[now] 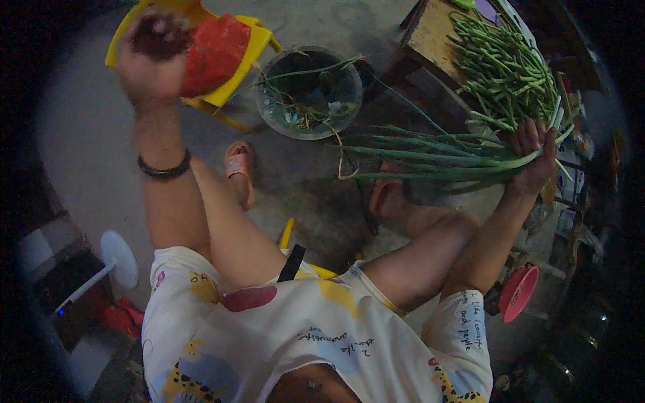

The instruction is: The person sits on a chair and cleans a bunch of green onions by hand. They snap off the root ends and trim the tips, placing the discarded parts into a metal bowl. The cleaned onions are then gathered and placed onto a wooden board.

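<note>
My right hand (pixel 535 156) is closed around a bunch of scallions (pixel 443 156) near their white ends. Their long green leaves stretch leftward toward the bin (pixel 262 103). Just above that hand lies a heap of cut green bean-like stalks (pixel 499 75), on a worn wooden table (pixel 433 43). My left hand (pixel 153 68) is raised and motion-blurred, over a yellow plastic stool (pixel 259 43) that carries a red plastic bag (pixel 219 53). A dark reddish patch shows at its fingers; whether that is a held thing or shadow is unclear.
The round bin holds scraps, with loose scallion leaves (pixel 312 70) across its rim. A pink basin (pixel 519 294) is at the right. A white round-ended stand (pixel 119 259) and red items (pixel 121 317) are at the left. My slippered feet (pixel 239 174) rest on the concrete floor (pixel 85 151).
</note>
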`<action>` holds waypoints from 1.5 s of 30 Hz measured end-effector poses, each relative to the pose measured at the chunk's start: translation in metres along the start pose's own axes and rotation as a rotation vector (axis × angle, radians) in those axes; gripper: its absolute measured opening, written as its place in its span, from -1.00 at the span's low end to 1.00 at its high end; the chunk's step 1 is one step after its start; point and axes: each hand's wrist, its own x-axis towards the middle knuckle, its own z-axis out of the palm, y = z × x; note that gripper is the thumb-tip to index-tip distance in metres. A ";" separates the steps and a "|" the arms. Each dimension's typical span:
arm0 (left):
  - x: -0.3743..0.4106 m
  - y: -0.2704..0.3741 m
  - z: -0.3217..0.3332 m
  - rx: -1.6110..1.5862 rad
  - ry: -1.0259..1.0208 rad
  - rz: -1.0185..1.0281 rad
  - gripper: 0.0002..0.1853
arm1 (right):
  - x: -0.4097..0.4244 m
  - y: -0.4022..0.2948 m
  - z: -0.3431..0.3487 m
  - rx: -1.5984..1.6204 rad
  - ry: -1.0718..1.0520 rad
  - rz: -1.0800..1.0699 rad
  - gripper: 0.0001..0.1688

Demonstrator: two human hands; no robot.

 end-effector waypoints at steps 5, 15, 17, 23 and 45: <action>0.001 -0.121 0.004 0.784 -0.026 -0.279 -0.71 | -0.010 -0.011 -0.009 0.047 0.019 -0.044 -0.69; -0.092 -0.224 0.008 1.462 -1.024 0.043 -0.41 | -0.020 -0.027 -0.016 0.034 0.038 -0.139 -0.71; -0.108 -0.237 -0.005 1.536 -1.090 -0.117 -0.53 | -0.020 -0.029 -0.017 0.006 0.194 -0.209 -0.71; -0.109 -0.252 -0.034 1.639 -0.993 -0.013 -0.87 | -0.031 -0.057 -0.038 0.055 0.186 -0.356 -0.68; -0.027 -0.270 -0.097 2.045 -0.214 -0.173 -0.72 | -0.067 -0.072 -0.041 0.162 -0.190 -0.179 -0.72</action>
